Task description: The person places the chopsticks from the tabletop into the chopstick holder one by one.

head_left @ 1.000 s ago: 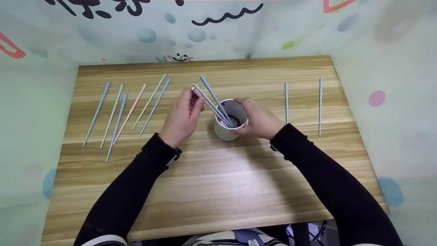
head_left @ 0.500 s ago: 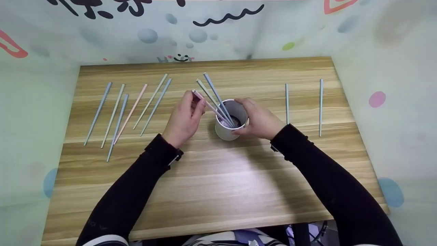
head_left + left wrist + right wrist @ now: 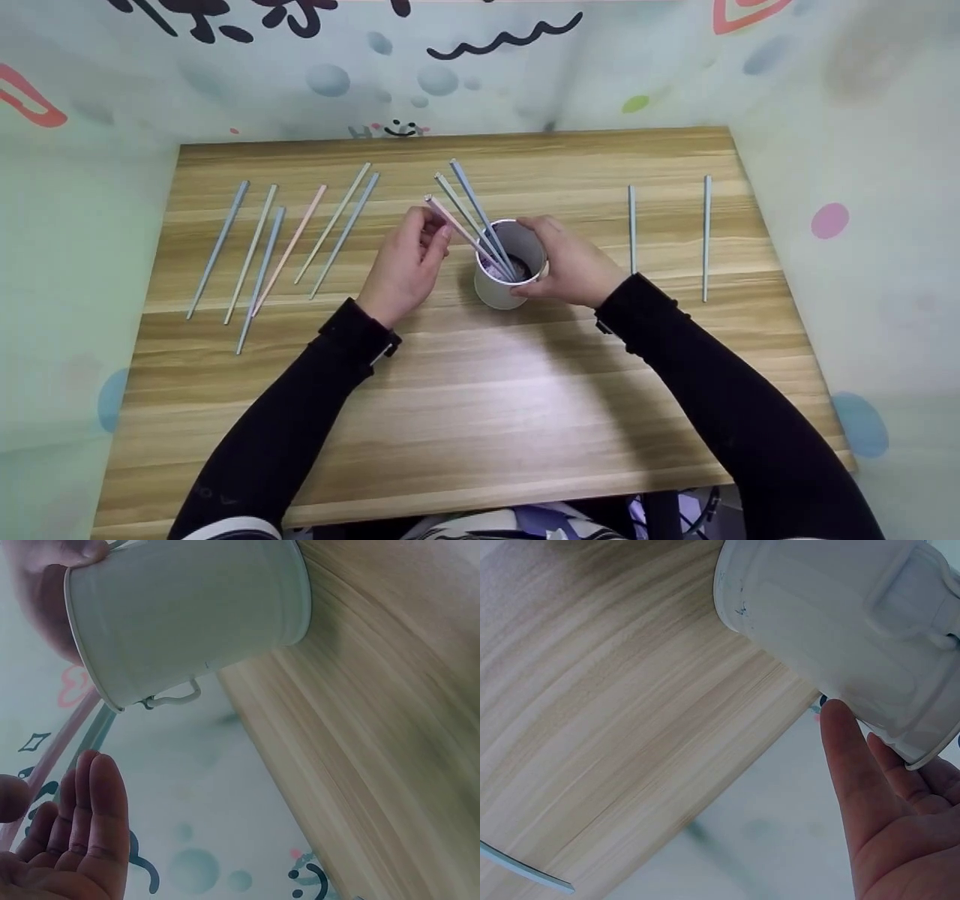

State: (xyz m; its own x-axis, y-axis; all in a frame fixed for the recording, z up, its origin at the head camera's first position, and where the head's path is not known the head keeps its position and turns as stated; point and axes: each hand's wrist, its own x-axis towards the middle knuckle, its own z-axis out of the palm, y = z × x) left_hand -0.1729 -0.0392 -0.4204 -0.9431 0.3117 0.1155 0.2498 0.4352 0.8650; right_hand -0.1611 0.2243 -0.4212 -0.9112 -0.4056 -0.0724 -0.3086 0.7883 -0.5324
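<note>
A small white metal pail [image 3: 495, 294] with little wire side handles stands upright on the table. My right hand [image 3: 574, 262] grips it near the rim from the right, thumb at the front and fingers behind. Three chopsticks lean out of it toward the back left: a pink chopstick [image 3: 457, 225], a green chopstick [image 3: 453, 193] and a blue chopstick [image 3: 469, 189]. My left hand [image 3: 405, 262] is just left of the pink chopstick's upper end, thumb and fingers apart. In the left wrist view, the left fingers [image 3: 101, 817] are straight beside the pail's mouth.
Several blue, green and pink chopsticks lie on the left of the wooden table [image 3: 450, 420], among them a pink chopstick [image 3: 292, 244]. At the right lie two blue chopsticks, one of them a blue chopstick [image 3: 706, 238] by the edge. Printed walls [image 3: 510, 90] enclose the back and sides.
The green and blue chopsticks have spread away from the pink one inside the pail. My left fingers have loosened from the pink chopstick and drawn slightly down. My right hand stays on the pail.
</note>
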